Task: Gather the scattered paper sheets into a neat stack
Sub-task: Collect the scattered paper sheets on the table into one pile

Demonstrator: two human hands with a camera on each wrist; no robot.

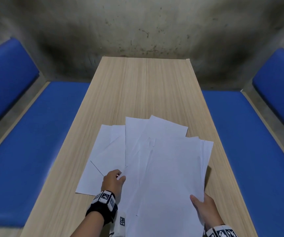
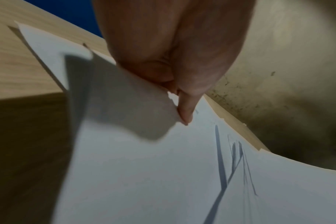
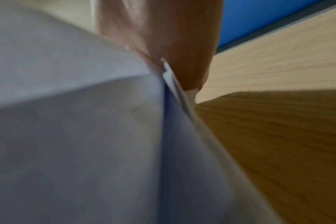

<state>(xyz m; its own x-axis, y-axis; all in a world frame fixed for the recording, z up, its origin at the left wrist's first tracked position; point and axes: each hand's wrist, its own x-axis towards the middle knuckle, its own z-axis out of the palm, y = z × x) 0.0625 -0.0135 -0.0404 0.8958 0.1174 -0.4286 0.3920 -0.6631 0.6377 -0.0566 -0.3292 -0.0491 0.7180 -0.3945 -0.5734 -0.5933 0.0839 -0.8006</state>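
Note:
Several white paper sheets (image 1: 154,151) lie fanned and overlapping on the near half of the wooden table (image 1: 146,86). My left hand (image 1: 114,179) pinches the lifted corner of a sheet (image 2: 136,103) between thumb and fingers at the left of the pile. My right hand (image 1: 204,207) grips the right edge of a bundle of sheets (image 1: 170,182), thumb on top and fingers underneath; the right wrist view shows that bundle's edges (image 3: 175,84) pressed in the grip. One sheet (image 1: 93,168) lies flat at the far left.
Blue padded benches (image 1: 35,151) (image 1: 257,151) run along both sides of the table. A stained concrete wall (image 1: 137,28) stands behind its far end. The far half of the table shows bare wood.

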